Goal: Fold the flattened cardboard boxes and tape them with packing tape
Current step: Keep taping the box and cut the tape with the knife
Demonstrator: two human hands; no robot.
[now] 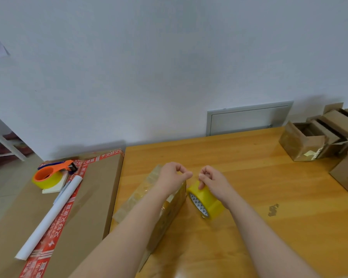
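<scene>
Packing tape roll [206, 200] stands on edge on the wooden table [269, 177], near centre, just right of the small cardboard box [170, 209]. The box lies under my left forearm and already looks glossy with tape. A flat taped piece [143, 189] sticks out on its far-left side.

Right hand [212, 182]: fingers curled down onto the top of the roll, holding it. Left hand [175, 173]: thumb and forefinger pinched together just left of the roll, above the box's far end. I can't tell if the free tape end is in that pinch, since no strip shows between the hands.

Risks, as I judge them:
- If the end isn't caught, it drops back onto the roll and I have to pick for it again.
- The roll is on edge and held only from above, so a sideways pull could roll or tip it.
- A slack strip could fold onto itself or land crooked on the seam.
- My forearm on the box could shift it mid-pull.

Around:
- Left, beside the table: large carton [92, 189] with red printed tape, carrying an orange tape dispenser [50, 175] and a white paper roll [52, 215].
- Far right: open folded boxes [317, 139].
- Right of the roll: dark mark [272, 210].

None of these blocks the pull path.
</scene>
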